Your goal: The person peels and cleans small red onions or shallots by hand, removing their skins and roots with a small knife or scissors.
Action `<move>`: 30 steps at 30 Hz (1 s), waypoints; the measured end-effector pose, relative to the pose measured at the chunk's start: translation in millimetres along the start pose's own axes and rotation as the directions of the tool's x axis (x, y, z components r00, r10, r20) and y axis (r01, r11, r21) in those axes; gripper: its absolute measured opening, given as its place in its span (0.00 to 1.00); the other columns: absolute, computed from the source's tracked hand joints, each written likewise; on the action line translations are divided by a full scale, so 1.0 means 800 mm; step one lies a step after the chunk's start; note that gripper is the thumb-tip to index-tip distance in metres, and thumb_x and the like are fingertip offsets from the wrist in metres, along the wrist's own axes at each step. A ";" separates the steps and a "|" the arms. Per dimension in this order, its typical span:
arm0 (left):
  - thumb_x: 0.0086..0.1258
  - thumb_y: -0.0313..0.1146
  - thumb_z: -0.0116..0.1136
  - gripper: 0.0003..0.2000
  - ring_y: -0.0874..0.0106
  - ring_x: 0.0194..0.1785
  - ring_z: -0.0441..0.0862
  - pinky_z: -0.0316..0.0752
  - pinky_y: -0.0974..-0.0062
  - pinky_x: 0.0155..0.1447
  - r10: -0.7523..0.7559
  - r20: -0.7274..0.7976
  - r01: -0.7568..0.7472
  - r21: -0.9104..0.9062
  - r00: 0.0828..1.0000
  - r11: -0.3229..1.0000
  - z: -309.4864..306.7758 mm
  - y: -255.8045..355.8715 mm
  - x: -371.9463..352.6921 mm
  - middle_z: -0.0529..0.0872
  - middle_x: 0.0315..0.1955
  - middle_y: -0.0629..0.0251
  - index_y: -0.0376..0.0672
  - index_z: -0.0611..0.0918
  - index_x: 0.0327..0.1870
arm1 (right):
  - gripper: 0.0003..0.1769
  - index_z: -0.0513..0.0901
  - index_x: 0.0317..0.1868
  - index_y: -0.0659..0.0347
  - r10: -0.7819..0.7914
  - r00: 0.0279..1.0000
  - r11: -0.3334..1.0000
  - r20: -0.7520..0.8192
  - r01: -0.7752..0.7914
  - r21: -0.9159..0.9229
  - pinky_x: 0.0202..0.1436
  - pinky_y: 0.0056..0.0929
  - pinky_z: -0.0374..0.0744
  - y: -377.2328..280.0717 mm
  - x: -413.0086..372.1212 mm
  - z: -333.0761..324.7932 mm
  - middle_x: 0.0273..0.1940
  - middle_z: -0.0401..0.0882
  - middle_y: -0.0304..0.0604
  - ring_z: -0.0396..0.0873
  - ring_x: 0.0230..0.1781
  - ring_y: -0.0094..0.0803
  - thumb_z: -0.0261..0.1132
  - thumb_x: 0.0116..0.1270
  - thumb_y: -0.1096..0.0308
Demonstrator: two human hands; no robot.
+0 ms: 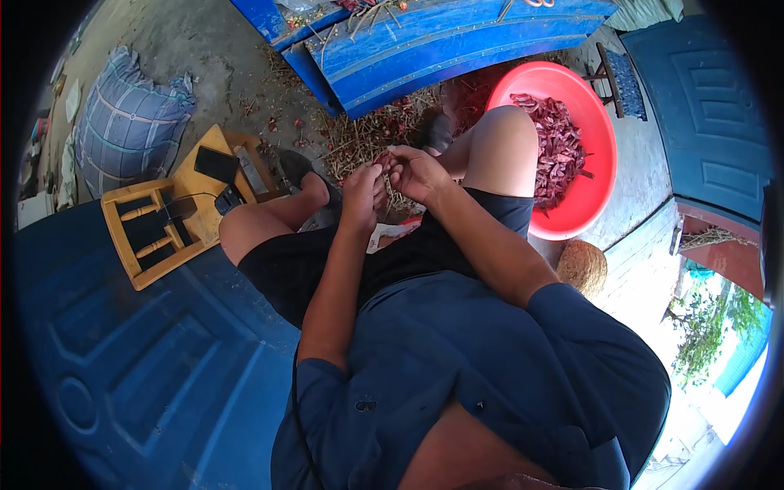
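Note:
I sit with my knees apart and both hands meet between them. My left hand [362, 189] and my right hand [416, 171] touch at the fingertips and pinch one small dried red chili [383, 161] between them. Most of the chili is hidden by my fingers. To the right of my right knee stands a red plastic basin [600, 175] holding a heap of dried red chilies [555, 151]. On the ground under my hands lies a litter of stems and chili bits [359, 143].
A blue wooden plank structure [441, 41] lies across the top. At left, a small wooden stool [155, 229] carries a black phone [216, 164], and a checked sack [131, 122] stands behind it. Blue door panels [710, 106] flank me. A woven brown ball [581, 265] lies by the basin.

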State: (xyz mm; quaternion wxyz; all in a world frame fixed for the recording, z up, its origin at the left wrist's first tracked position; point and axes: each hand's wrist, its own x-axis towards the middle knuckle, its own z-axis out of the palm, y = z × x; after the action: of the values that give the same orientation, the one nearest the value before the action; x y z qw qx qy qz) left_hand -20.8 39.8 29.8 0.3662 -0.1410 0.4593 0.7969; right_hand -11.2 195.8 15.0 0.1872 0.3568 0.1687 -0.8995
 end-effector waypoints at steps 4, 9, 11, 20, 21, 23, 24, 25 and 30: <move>0.75 0.34 0.51 0.04 0.86 0.15 0.58 0.52 0.83 0.19 0.019 0.008 -0.018 -0.039 1.000 0.999 0.000 -0.006 0.003 0.64 0.16 0.81 0.47 0.75 0.40 | 0.08 0.80 0.34 0.61 0.004 1.000 0.999 -0.012 -0.004 0.038 0.25 0.21 0.75 -0.001 0.004 0.000 0.27 0.80 0.37 0.75 0.25 0.24 0.61 0.71 0.68; 0.74 0.34 0.52 0.04 0.86 0.15 0.57 0.52 0.84 0.19 0.003 -0.018 -0.004 -0.036 1.000 0.999 -0.004 -0.008 0.007 0.64 0.16 0.81 0.45 0.77 0.40 | 0.07 0.80 0.33 0.59 -0.196 0.975 0.955 -0.108 0.165 -0.247 0.25 0.21 0.75 -0.004 0.006 -0.001 0.25 0.76 0.34 0.74 0.23 0.24 0.65 0.69 0.67; 0.73 0.34 0.53 0.06 0.86 0.14 0.57 0.52 0.84 0.18 -0.003 -0.032 0.001 -0.048 0.999 0.999 -0.009 -0.009 0.007 0.64 0.15 0.81 0.44 0.79 0.40 | 0.07 0.80 0.32 0.59 -0.271 0.956 0.899 -0.111 0.210 -0.385 0.25 0.22 0.75 -0.006 0.008 0.002 0.24 0.75 0.33 0.73 0.22 0.23 0.67 0.68 0.66; 0.73 0.34 0.50 0.04 0.85 0.14 0.57 0.51 0.82 0.18 -0.039 -0.009 0.038 -0.073 0.999 0.997 -0.034 -0.015 0.005 0.63 0.16 0.81 0.48 0.74 0.36 | 0.14 0.80 0.31 0.56 -0.253 0.965 0.758 -0.066 0.155 -0.634 0.23 0.18 0.74 -0.001 -0.005 0.014 0.24 0.75 0.30 0.73 0.22 0.17 0.70 0.69 0.58; 0.73 0.34 0.50 0.04 0.85 0.15 0.57 0.51 0.82 0.18 -0.055 -0.019 0.053 -0.066 0.998 0.996 -0.033 -0.015 0.001 0.63 0.16 0.81 0.47 0.74 0.36 | 0.14 0.81 0.31 0.57 -0.241 0.968 0.728 -0.067 0.135 -0.672 0.23 0.18 0.74 0.001 -0.007 0.014 0.25 0.75 0.30 0.72 0.22 0.17 0.69 0.69 0.57; 0.72 0.33 0.50 0.04 0.85 0.15 0.57 0.51 0.82 0.18 -0.061 -0.030 0.059 -0.064 0.998 0.996 -0.032 -0.016 0.000 0.63 0.16 0.81 0.47 0.74 0.35 | 0.15 0.81 0.32 0.57 -0.228 0.972 0.691 -0.062 0.117 -0.714 0.23 0.18 0.73 0.005 -0.005 0.017 0.25 0.75 0.30 0.72 0.22 0.16 0.69 0.70 0.55; 0.72 0.33 0.50 0.04 0.85 0.15 0.57 0.51 0.82 0.18 -0.071 -0.042 0.069 -0.059 0.997 0.996 -0.032 -0.020 0.001 0.63 0.16 0.81 0.47 0.74 0.35 | 0.16 0.82 0.32 0.58 -0.238 0.969 0.670 -0.057 0.122 -0.733 0.24 0.17 0.73 0.009 -0.004 0.014 0.26 0.76 0.30 0.72 0.23 0.16 0.69 0.70 0.54; 0.72 0.33 0.50 0.04 0.85 0.15 0.57 0.51 0.82 0.18 -0.082 -0.053 0.079 -0.055 0.995 0.995 -0.033 -0.023 0.002 0.63 0.16 0.81 0.47 0.73 0.35 | 0.16 0.83 0.32 0.58 -0.250 0.967 0.647 -0.052 0.127 -0.751 0.24 0.17 0.73 0.012 -0.003 0.011 0.26 0.76 0.30 0.72 0.24 0.15 0.69 0.70 0.54; 0.72 0.33 0.50 0.04 0.85 0.15 0.57 0.51 0.82 0.18 -0.102 -0.064 0.098 -0.060 0.993 0.993 -0.037 -0.028 0.009 0.63 0.16 0.81 0.45 0.76 0.38 | 0.16 0.85 0.33 0.58 -0.338 0.939 0.678 -0.069 0.192 -0.710 0.26 0.18 0.73 0.029 -0.005 0.000 0.26 0.79 0.31 0.74 0.26 0.17 0.70 0.68 0.53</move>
State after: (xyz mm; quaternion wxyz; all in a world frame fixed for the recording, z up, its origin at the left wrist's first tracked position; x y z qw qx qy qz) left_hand -13.1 25.1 -4.3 0.3861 -0.2008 0.4406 0.7852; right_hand 1.9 175.9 13.7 0.1568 0.3180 0.5603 -0.7486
